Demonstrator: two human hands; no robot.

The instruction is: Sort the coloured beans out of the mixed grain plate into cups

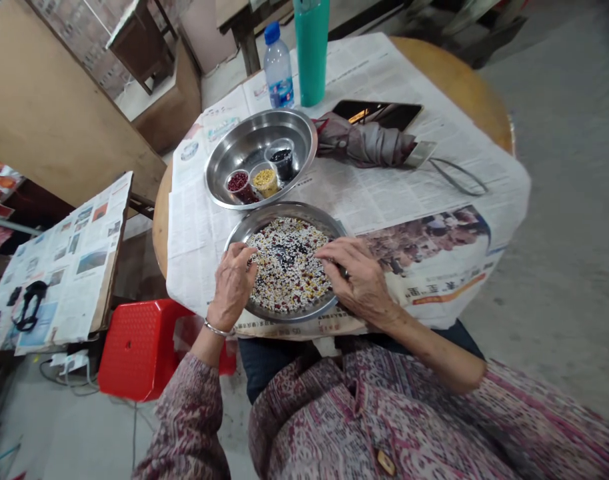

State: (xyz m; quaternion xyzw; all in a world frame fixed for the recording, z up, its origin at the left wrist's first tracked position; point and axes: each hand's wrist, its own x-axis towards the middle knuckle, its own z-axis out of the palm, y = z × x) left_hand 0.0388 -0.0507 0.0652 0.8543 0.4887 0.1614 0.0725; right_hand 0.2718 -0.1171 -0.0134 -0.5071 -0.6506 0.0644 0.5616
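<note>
Centre frame: left hand (235, 280) and right hand (357, 277) over seed-filled bowl (287, 317), fingers curled, grasp indeterminable; newspaper (329, 190) print, lower right, reads "里"

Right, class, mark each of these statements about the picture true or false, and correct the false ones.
1. The yellow grains' cup is between the dark red beans' cup and the black beans' cup. True.
2. The plastic bottle has a red cap. False: its cap is blue.
3. Both the left hand and right hand are at the near metal basin. True.
4. The bracelet is on the right wrist. False: it is on the left.
5. The umbrella is spread open. False: it is folded up.
</note>
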